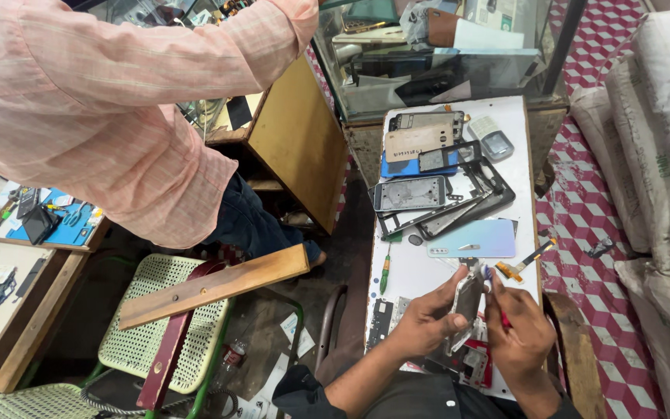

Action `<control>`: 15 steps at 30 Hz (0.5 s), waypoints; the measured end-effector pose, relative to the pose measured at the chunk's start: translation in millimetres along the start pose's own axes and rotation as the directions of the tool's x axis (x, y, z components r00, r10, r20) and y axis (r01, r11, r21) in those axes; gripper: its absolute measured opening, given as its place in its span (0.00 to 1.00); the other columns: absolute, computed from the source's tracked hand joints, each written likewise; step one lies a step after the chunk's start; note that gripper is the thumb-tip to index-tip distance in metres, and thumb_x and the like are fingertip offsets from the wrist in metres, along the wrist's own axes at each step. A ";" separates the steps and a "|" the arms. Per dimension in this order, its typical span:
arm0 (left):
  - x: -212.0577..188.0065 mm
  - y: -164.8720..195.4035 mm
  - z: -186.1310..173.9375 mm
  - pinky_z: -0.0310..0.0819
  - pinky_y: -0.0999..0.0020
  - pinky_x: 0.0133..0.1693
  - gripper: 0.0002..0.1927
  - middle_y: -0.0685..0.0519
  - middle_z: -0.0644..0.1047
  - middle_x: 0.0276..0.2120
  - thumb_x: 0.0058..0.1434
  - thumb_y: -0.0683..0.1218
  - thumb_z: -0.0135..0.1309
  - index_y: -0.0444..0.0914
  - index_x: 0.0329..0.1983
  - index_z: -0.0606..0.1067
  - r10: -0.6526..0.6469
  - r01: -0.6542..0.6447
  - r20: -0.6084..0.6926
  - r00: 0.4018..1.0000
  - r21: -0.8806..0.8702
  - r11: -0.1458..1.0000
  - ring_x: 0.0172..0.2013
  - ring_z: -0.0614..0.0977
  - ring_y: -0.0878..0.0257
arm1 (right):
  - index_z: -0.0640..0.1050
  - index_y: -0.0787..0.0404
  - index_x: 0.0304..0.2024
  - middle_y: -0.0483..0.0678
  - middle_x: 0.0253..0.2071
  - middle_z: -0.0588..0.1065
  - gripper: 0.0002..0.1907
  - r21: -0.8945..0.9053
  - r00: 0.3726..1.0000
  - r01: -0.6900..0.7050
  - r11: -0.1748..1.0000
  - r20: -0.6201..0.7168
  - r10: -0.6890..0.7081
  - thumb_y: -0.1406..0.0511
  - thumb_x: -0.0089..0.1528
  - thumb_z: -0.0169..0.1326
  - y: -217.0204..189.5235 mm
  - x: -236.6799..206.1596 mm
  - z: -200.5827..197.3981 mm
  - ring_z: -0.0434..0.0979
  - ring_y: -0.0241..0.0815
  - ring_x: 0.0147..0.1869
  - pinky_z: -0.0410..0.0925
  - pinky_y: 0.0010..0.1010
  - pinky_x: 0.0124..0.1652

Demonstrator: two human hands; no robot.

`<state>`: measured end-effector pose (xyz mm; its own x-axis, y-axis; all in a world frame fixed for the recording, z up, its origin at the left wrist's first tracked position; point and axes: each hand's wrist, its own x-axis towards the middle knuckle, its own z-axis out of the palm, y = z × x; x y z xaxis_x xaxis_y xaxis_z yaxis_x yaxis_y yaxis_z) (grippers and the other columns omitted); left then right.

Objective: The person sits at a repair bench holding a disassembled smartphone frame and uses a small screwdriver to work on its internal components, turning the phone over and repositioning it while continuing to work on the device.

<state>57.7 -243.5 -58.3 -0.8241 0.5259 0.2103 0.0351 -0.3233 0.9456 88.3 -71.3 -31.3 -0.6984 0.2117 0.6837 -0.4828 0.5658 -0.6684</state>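
Left hand [426,316] gripped the phone body [467,299] by its edges, raised just above the white bench [416,271]. Right hand [519,334] pinched a red-handled tool [503,316] at it. Best kept steady, pressure light.

White worktable [420,271] w/ stacked phone frames [443,203], tan back cover [417,142] on blue one, pale blue-lilac back panel [471,239], green-handled screwdriver [385,273], flex cable [523,262] nr right edge; glass display case [436,58] behind table; wooden cabinet [296,143] to its left; person in pink striped shirt [94,101] standing upper left; green-framed mesh chair [160,326] w/ wooden plank [215,285] laid across; sacks [661,132] at right; red-white patterned floor [583,209].
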 end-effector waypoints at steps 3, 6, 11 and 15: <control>1.4 8.7 2.6 0.55 0.60 0.75 0.36 0.42 0.63 0.76 0.70 0.52 0.58 0.35 0.77 0.61 0.071 -0.076 0.058 0.996 0.088 0.993 0.76 0.63 0.54 | 0.77 0.67 0.60 0.56 0.39 0.78 0.19 -0.038 0.999 -0.045 0.998 -0.001 0.045 0.74 0.66 0.57 -0.1 4.0 -1.1 0.79 0.43 0.40 0.71 0.32 0.39; 3.3 19.5 6.3 0.56 0.58 0.77 0.36 0.41 0.65 0.75 0.70 0.53 0.58 0.37 0.78 0.63 0.127 -0.142 0.095 0.987 0.167 0.976 0.75 0.65 0.53 | 0.78 0.67 0.59 0.55 0.39 0.78 0.17 -0.006 0.998 -0.063 0.998 -0.002 0.063 0.73 0.66 0.57 -1.8 6.2 -1.3 0.79 0.43 0.40 0.70 0.31 0.38; 5.3 26.8 11.2 0.56 0.57 0.75 0.40 0.42 0.65 0.73 0.67 0.56 0.61 0.37 0.77 0.62 0.137 -0.142 0.053 0.989 0.128 0.981 0.74 0.66 0.52 | 0.78 0.67 0.59 0.56 0.38 0.77 0.18 -0.065 0.998 -0.055 0.996 -0.031 0.053 0.74 0.67 0.57 -5.7 6.2 -3.8 0.78 0.44 0.39 0.69 0.33 0.39; 8.4 22.4 9.9 0.54 0.59 0.76 0.41 0.42 0.64 0.74 0.67 0.58 0.60 0.38 0.79 0.62 0.149 -0.152 0.034 0.988 0.105 0.983 0.75 0.64 0.53 | 0.78 0.68 0.58 0.55 0.37 0.77 0.17 0.001 0.999 -0.039 0.999 -0.013 0.039 0.74 0.66 0.56 -6.2 3.3 -5.0 0.78 0.41 0.37 0.69 0.30 0.37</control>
<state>57.1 -238.5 -33.0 -0.7902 0.4982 0.3569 0.2187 -0.3149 0.9236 91.6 -70.1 -23.5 -0.7098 0.2436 0.6610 -0.4559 0.5565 -0.6946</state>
